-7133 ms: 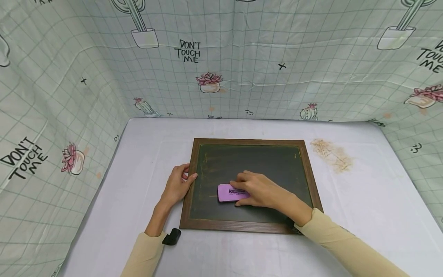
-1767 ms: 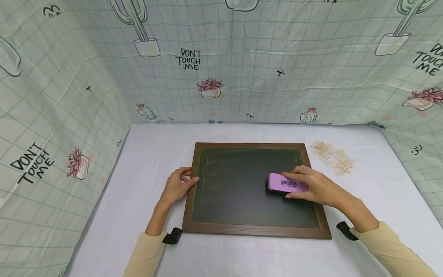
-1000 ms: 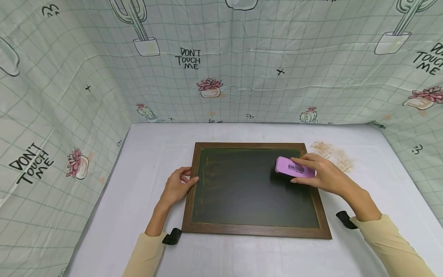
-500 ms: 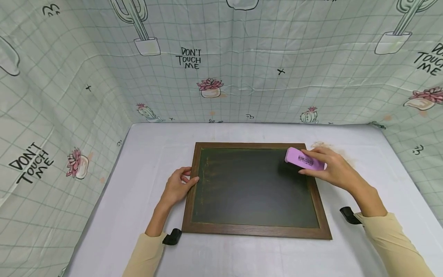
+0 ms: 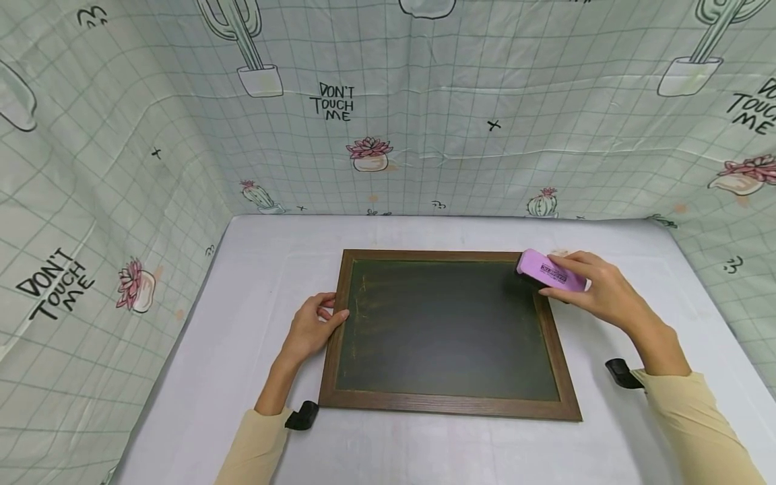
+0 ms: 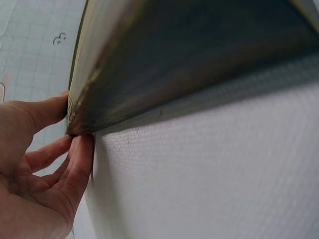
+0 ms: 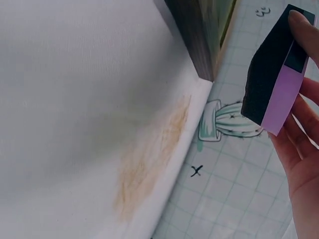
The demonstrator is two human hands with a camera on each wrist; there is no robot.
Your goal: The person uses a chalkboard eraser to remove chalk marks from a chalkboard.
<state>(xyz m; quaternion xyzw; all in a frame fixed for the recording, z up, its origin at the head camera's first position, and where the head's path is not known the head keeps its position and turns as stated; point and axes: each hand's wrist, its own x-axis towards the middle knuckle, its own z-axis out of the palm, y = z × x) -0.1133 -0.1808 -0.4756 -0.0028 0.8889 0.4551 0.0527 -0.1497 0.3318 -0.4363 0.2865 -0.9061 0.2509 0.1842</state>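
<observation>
A framed chalkboard (image 5: 442, 330) lies flat on the white tabletop in the head view, faint yellowish marks along its left side. My left hand (image 5: 310, 328) pinches the board's left frame; in the left wrist view its thumb is on top and its fingers (image 6: 79, 159) are at the lower edge. Between thumb and fingers, my right hand (image 5: 609, 293) holds a purple magnetic board eraser (image 5: 541, 265) over the board's far right corner. The right wrist view shows the eraser (image 7: 269, 74) lifted clear, its black felt underside exposed.
A brownish smudge (image 7: 149, 164) marks the white table (image 5: 267, 269) to the right of the board; my right hand hides most of it in the head view. Grid-patterned cloth (image 5: 448, 101) with cactus drawings hangs behind and at both sides. A black wrist device (image 5: 302, 415) sits at the left cuff.
The eraser in my right hand has gone from the board's middle to its right half, then up and right to the far right corner. My left hand keeps its hold on the frame.
</observation>
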